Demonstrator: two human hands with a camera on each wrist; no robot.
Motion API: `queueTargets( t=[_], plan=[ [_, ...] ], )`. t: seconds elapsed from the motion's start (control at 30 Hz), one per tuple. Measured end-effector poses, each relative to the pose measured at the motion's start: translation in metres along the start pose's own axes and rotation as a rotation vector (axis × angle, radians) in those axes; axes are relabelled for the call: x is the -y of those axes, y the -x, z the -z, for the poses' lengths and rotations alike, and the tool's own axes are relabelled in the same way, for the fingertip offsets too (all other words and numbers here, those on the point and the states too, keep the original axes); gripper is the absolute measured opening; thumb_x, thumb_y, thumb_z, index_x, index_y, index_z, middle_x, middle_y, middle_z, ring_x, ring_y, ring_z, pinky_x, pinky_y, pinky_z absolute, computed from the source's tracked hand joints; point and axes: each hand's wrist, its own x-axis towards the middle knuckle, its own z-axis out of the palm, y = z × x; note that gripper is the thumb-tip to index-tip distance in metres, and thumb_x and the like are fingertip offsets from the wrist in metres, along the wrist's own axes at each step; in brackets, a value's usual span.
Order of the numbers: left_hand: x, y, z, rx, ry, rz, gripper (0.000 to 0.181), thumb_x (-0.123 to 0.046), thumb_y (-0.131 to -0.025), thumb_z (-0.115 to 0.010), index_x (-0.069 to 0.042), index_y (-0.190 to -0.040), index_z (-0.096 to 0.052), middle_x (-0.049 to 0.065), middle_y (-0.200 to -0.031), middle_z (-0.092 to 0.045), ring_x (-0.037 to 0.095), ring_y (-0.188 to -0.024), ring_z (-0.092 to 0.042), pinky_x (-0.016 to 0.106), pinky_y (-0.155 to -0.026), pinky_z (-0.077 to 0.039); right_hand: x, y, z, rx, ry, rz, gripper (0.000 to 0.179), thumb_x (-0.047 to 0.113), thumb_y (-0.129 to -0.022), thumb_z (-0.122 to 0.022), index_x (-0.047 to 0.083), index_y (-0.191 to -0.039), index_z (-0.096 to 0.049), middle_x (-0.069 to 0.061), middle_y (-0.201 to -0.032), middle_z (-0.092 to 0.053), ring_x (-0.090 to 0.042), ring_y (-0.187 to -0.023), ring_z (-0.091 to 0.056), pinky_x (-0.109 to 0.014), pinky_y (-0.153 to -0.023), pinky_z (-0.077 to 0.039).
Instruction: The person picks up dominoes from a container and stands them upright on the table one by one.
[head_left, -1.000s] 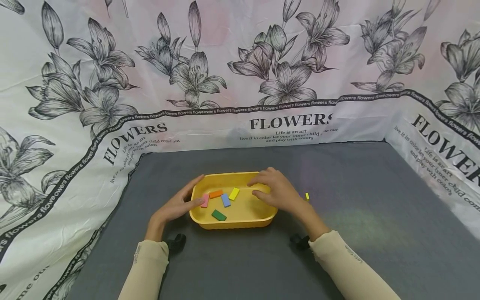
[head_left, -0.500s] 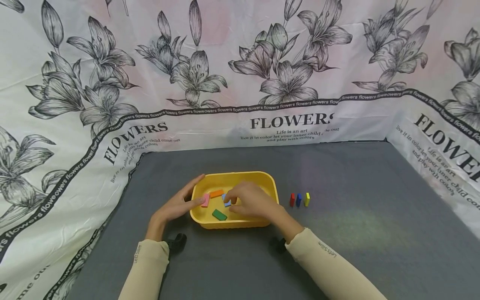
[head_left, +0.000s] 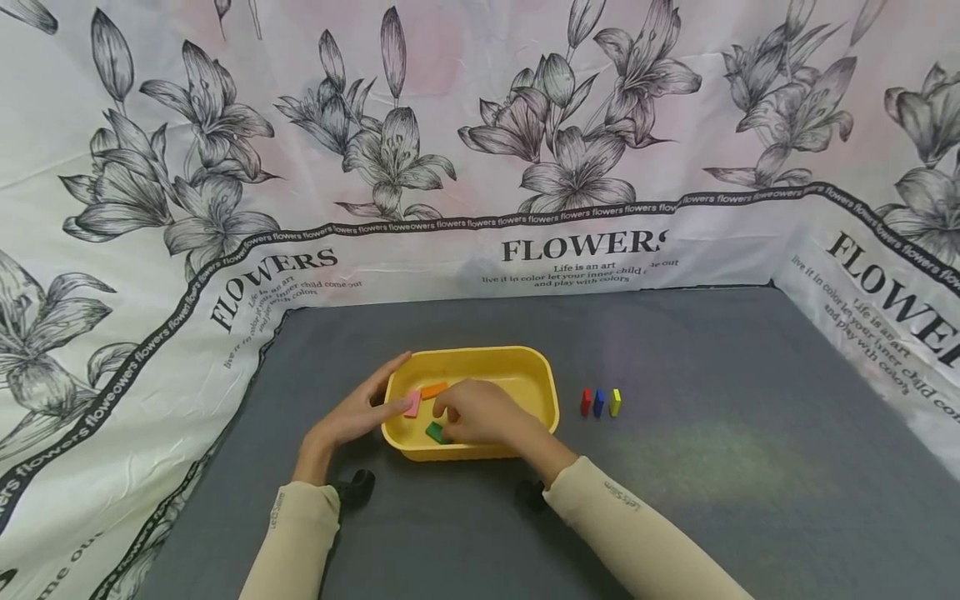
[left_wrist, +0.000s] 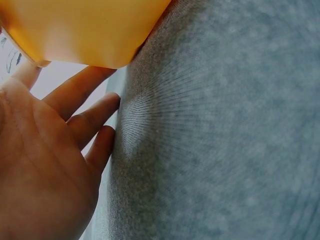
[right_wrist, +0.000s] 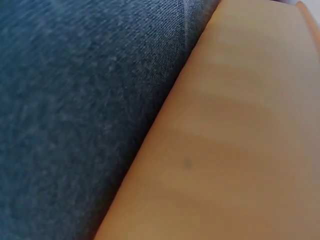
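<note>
A shallow yellow plastic tray [head_left: 532, 367] sits on the grey cloth. My left hand [head_left: 352, 421] holds its left end, thumb over the rim at a pink block [head_left: 412, 404]; in the left wrist view the fingers of the left hand [left_wrist: 55, 145] spread against the tray's outer wall [left_wrist: 90, 35]. My right hand [head_left: 480, 412] reaches down inside, fingers bent, right beside a green block [head_left: 435, 432]. Its fingertips are hidden, so I cannot tell whether it grasps a block. An orange block [head_left: 433, 391] lies near the back wall. The right wrist view shows only the tray's side [right_wrist: 215, 135] and cloth.
Right of the tray, a red block [head_left: 587, 402], a blue block [head_left: 598, 403] and a yellow block [head_left: 616, 402] stand upright in a row. Behind the grey cloth [head_left: 712, 500] hangs a white flower-print curtain [head_left: 420, 258], which also runs along both sides.
My right hand has moved left and down into the tray, covering the light blue and yellow blocks seen there earlier. The row of standing blocks has come into view. My left hand stays put.
</note>
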Motion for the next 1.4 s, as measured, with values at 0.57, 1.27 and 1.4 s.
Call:
queueTargets(
  t=[0.57,1.27,1.4],
  plan=[
    [0.004,0.000,-0.003,-0.012,-0.010,0.006,0.074,-0.036,-0.100,-0.064,-0.042,-0.160,-0.023,0.002,-0.168,-0.026,0.034,-0.146,-0.038,0.061,-0.121,-0.030,0.011,-0.011,-0.007,0.055,0.099,-0.026,0.014,0.025,-0.085,-0.082,0.017,-0.095,-0.077,0.010,-0.066,-0.057,-0.007,-0.061,-0.051,-0.022,-0.058,-0.042],
    [0.003,0.000,-0.001,-0.026,-0.041,0.002,0.075,-0.038,-0.099,-0.064,-0.039,-0.161,-0.023,0.000,-0.170,-0.023,0.034,-0.151,-0.033,0.063,-0.123,-0.025,0.021,-0.018,-0.007,0.125,0.326,0.038,0.028,0.028,-0.086,-0.082,0.027,-0.114,-0.078,0.012,-0.106,-0.076,-0.009,-0.085,-0.062,-0.028,-0.092,-0.056],
    [0.001,0.000,-0.001,-0.023,-0.038,-0.002,0.074,-0.038,-0.099,-0.064,-0.040,-0.161,-0.023,0.000,-0.169,-0.023,0.034,-0.151,-0.034,0.062,-0.123,-0.026,0.018,-0.019,-0.007,0.121,0.338,0.064,0.028,0.030,-0.087,-0.082,0.027,-0.114,-0.078,0.013,-0.105,-0.076,-0.009,-0.084,-0.061,-0.027,-0.092,-0.056]
  ],
)
